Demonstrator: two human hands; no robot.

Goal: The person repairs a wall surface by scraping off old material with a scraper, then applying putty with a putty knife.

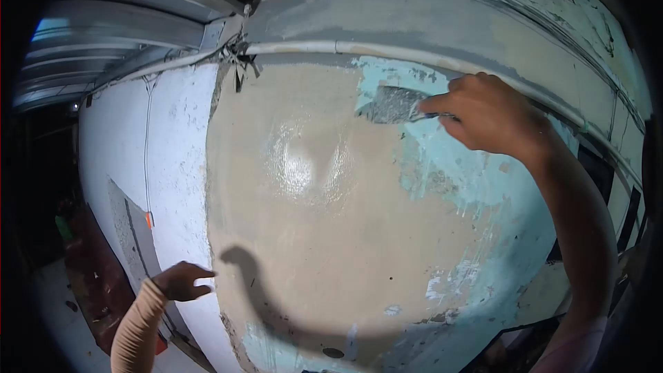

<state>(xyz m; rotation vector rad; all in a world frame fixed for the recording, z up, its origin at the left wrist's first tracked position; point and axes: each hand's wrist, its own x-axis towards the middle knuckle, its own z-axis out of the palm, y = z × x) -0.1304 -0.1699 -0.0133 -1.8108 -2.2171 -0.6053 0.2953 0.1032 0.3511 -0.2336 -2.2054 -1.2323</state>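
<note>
My right hand (pixel 487 112) is closed around the handle of a putty knife (pixel 395 105), whose wide, grey-smeared blade lies against the wall at the upper right. Turquoise paint (pixel 452 148) shows around the blade, partly peeled and chipped. To the left of it spreads a large beige, scraped stretch of wall (pixel 311 228) with a wet shine in its middle. Low on the left, my left hand (pixel 183 281) hangs in front of the white wall edge, fingers apart and holding nothing. A long sleeve covers that forearm.
A pale pipe (pixel 297 48) runs across the wall above the blade, with cables (pixel 545 21) higher up. Black ties hang at the corner. A thin cord (pixel 147 159) runs down the white wall (pixel 176 131). A dark red object (pixel 100 283) stands at lower left.
</note>
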